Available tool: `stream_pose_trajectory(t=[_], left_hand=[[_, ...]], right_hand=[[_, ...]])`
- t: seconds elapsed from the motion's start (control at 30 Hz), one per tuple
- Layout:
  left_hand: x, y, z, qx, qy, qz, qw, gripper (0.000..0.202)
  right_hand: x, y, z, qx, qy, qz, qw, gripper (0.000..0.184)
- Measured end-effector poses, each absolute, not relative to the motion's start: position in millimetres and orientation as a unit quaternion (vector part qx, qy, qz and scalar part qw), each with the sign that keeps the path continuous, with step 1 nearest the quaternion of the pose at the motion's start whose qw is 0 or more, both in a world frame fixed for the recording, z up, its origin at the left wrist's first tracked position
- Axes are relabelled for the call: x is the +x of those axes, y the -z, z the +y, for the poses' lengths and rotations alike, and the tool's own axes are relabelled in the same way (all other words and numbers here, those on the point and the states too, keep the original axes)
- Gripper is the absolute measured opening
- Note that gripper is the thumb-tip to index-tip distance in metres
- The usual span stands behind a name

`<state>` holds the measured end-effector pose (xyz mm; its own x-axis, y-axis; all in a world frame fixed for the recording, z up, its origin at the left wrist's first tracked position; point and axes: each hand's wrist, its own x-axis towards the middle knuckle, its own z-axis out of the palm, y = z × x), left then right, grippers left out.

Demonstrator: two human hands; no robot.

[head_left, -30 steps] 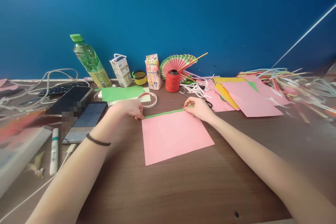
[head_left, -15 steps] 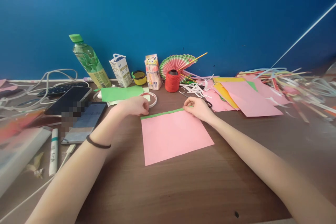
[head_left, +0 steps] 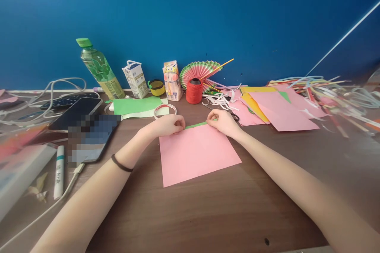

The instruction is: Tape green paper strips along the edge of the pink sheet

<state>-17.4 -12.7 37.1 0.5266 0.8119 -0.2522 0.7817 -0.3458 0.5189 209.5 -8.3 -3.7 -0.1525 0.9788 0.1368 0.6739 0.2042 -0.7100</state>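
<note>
A pink paper sheet (head_left: 196, 153) lies flat on the brown table (head_left: 184, 213) in front of me. Along its far edge runs a thin green paper strip (head_left: 196, 125). My left hand (head_left: 166, 125) rests curled on the strip near the middle of that edge, fingertips pressing it down. My right hand (head_left: 223, 121) pinches the strip's right end against the sheet's far right corner. A black band circles my left wrist.
A tape roll (head_left: 165, 110) and green sheets (head_left: 137, 105) lie behind my left hand. Phones (head_left: 89, 134), cables and a white marker (head_left: 58, 171) crowd the left. A green bottle (head_left: 99, 69), cartons, red thread spool (head_left: 194, 91), paper fan, scissors and loose pink and yellow sheets (head_left: 279, 112) line the back and right.
My left hand has slid rightward along the green strip, from the sheet's far left corner toward its middle. My right hand has stayed at the strip's right end.
</note>
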Motion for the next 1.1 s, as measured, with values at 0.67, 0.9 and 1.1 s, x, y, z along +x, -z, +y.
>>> stream_pose_trajectory(t=[0.67, 0.9, 1.1], left_hand=[[-21.6, 1.9, -41.0, 0.917, -0.081, 0.383, 0.074, 0.053], [-22.8, 4.0, -41.1, 0.930, -0.040, 0.364, 0.045, 0.054], [-22.7, 4.7, -41.0, 0.928, -0.025, 0.370, 0.042, 0.054]], right_hand=[[211.3, 2.0, -6.0, -0.550, -0.297, -0.720, 0.302, 0.007], [210.1, 0.2, -7.9, -0.567, -0.264, -0.722, 0.294, 0.005], [210.5, 1.8, -7.3, -0.564, -0.265, -0.727, 0.287, 0.004]])
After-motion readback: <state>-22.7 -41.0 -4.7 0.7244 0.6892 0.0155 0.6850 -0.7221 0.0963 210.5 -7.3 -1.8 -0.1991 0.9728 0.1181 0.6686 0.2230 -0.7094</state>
